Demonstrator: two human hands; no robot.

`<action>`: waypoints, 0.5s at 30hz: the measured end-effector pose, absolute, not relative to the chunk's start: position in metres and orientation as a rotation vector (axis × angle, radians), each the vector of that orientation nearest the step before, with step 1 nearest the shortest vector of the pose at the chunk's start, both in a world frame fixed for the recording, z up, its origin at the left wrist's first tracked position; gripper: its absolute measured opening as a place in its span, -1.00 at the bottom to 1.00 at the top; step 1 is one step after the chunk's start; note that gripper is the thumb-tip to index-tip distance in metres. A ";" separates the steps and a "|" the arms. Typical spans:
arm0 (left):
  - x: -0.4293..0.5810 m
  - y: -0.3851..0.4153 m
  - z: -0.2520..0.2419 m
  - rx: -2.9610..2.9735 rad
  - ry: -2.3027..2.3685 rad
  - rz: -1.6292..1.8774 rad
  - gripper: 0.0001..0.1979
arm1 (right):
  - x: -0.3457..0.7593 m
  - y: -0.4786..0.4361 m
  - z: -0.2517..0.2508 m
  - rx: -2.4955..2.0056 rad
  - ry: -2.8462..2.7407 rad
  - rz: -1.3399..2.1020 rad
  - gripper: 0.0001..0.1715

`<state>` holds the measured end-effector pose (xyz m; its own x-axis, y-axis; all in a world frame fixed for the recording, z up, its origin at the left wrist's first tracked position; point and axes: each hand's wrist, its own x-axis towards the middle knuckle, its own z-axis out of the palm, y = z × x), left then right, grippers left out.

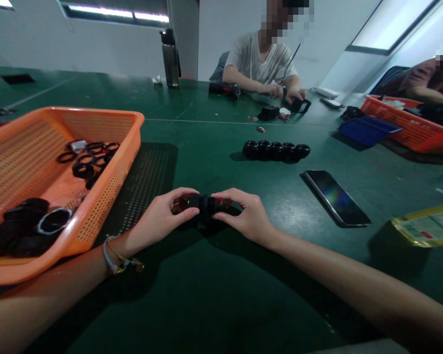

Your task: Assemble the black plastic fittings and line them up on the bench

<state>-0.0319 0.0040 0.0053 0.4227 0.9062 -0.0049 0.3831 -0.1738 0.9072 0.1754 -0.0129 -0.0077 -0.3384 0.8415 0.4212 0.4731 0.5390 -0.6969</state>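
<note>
My left hand [175, 206] is closed, thumb and fingers around the left end of a black ribbed fitting [205, 205]. Its right end is pinched between the thumb and fingers of my right hand [247, 214]. The fitting is held level just over the green table [214, 305], and its ends are partly hidden by my fingers. Beyond my hands, a row of several similar black round fittings [276, 150] stands side by side. To the left, an orange basket [133, 142] holds black rings [85, 160] and larger dark parts [25, 216].
A phone [335, 199] and a yellow-edged box [428, 223] lie to the right. Farther back are a blue tray [369, 130], another orange basket [409, 125] and a dark bottle [170, 61]. Across the table a person [260, 66] handles a black part; another person sits far right.
</note>
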 end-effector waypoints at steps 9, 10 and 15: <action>-0.032 0.004 0.006 1.745 1.118 0.712 -0.54 | 0.175 -0.013 -0.008 -1.067 -1.990 0.606 -0.69; -0.032 0.004 0.005 1.746 1.121 0.711 -0.54 | 0.175 -0.012 -0.009 -1.064 -1.993 0.610 -0.68; -0.032 0.004 0.005 1.760 1.137 0.700 -0.55 | 0.177 -0.011 -0.012 -1.034 -1.981 0.588 -0.66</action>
